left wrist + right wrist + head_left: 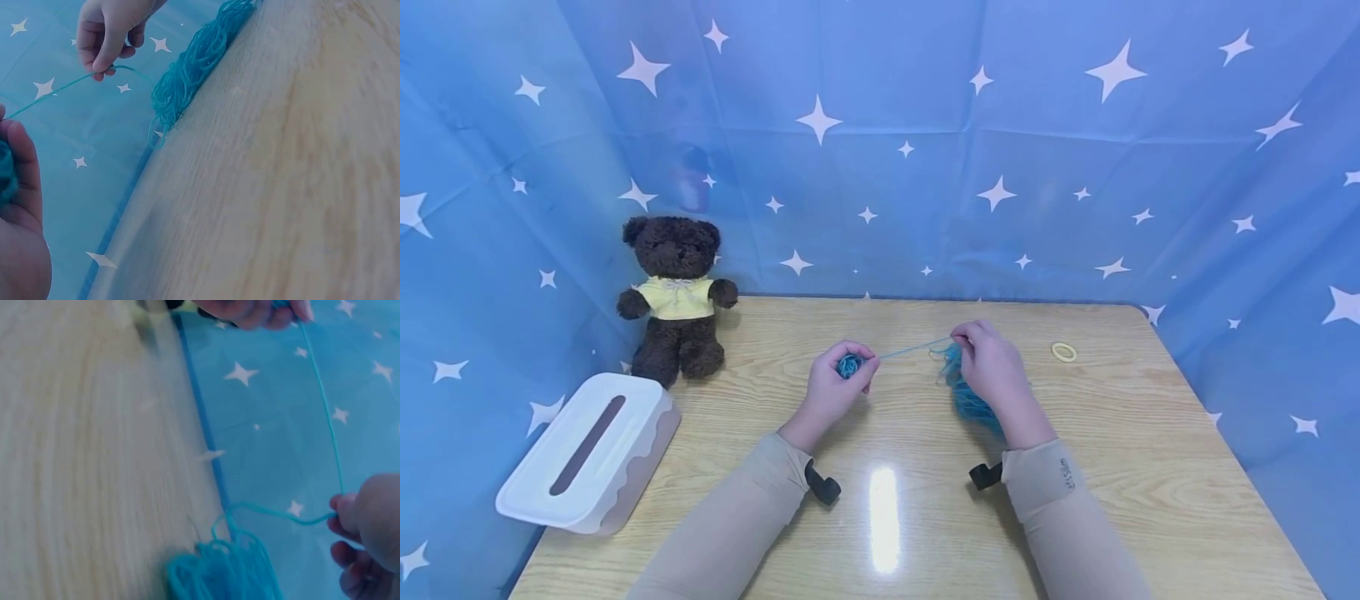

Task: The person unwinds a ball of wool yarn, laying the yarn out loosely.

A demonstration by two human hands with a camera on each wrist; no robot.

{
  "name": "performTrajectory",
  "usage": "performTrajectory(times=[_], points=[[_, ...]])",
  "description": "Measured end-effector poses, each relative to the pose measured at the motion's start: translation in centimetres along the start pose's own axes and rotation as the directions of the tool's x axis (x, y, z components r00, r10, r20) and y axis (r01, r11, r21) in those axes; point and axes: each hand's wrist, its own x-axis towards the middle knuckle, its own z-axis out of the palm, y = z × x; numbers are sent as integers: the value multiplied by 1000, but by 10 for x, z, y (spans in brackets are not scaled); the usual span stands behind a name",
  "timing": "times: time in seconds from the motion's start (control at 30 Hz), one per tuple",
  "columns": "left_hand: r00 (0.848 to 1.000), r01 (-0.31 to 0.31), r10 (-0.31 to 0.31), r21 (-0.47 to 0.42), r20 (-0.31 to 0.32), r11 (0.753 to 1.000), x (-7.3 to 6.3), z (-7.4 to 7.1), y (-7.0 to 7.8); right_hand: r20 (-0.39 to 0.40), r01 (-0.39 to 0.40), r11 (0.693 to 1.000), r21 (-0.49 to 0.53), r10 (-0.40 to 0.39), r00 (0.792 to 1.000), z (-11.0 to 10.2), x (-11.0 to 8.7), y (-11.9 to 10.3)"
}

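Observation:
My left hand grips a small ball of teal yarn, its fingers curled round it. From that ball a strand runs taut to my right hand, where thumb and fingertips pinch it. In the right wrist view the strand bends at the pinch and leads down to a loose skein of the same yarn. The skein lies on the table beneath my right hand, partly hidden by it in the head view. In the left wrist view only part of the yarn ball shows.
A brown teddy bear in a yellow shirt sits at the back left. Before it stands a white tissue box with a slot on top. A pale yellow ring lies on the wooden table at the right. A starry blue curtain hangs behind.

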Motion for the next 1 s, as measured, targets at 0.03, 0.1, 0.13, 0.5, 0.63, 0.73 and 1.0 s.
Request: performTrajectory(times=[0.03,0.1,0.13,0.5,0.63,0.73,1.0], points=[[1000,-2,2,-1,-1,1000,0,0,0,8,-45,999,24,45,999,-2,1,4],[1000,-4,4,0,-5,1000,0,0,-1,15,-116,991,68,115,993,-5,2,13],[1000,-5,5,1,-7,1000,0,0,-1,12,-147,985,88,146,989,-6,2,17],[995,37,-33,41,-93,998,2,-1,-3,-115,-385,906,176,407,906,-13,3,59],[989,58,-49,64,-138,996,4,-3,-3,-114,-466,868,170,487,866,-14,1,69],[989,65,-55,70,-137,995,4,-3,-4,-80,-517,844,145,531,844,-14,-1,74],[992,61,-53,66,-113,996,4,-2,-5,60,-561,825,67,558,827,-13,-1,68]])
